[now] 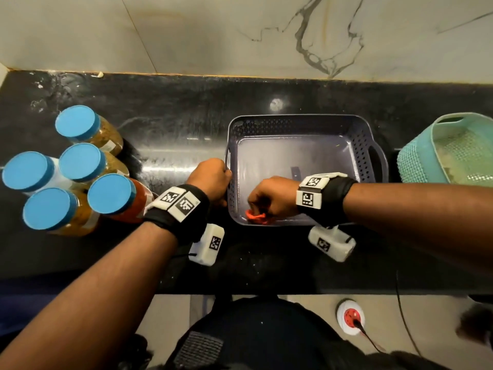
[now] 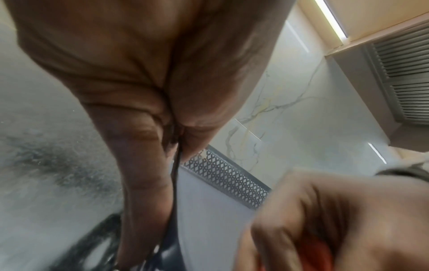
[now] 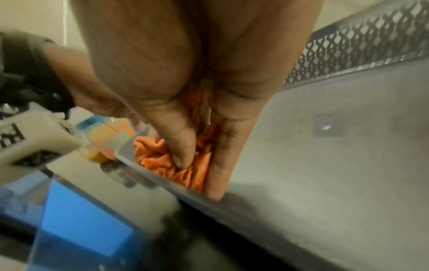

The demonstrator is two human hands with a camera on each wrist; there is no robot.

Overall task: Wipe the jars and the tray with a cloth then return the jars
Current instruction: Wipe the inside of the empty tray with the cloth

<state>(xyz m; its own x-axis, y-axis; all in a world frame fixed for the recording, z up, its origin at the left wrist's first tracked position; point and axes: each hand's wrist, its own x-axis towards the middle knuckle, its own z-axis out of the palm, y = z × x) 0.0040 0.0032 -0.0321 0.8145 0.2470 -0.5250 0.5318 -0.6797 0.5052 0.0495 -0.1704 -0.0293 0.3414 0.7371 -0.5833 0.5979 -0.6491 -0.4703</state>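
Observation:
Several blue-lidded jars (image 1: 80,161) stand grouped at the left of the black counter. A grey tray (image 1: 293,118) with perforated walls sits in the middle, with no jars in it. My left hand (image 1: 210,180) grips the tray's left rim; in the left wrist view my left hand (image 2: 171,143) pinches the thin edge beside the tray wall (image 2: 227,176). My right hand (image 1: 269,198) holds a crumpled orange cloth (image 1: 256,217) against the tray's near-left corner. The right wrist view shows the cloth (image 3: 162,159) bunched under my right hand (image 3: 199,180) on the tray floor (image 3: 325,165).
A teal perforated basket (image 1: 448,150) stands just right of the tray. The marble wall rises behind the black counter (image 1: 173,108). A white socket block (image 1: 350,316) with a cable lies on the floor below the counter's front edge.

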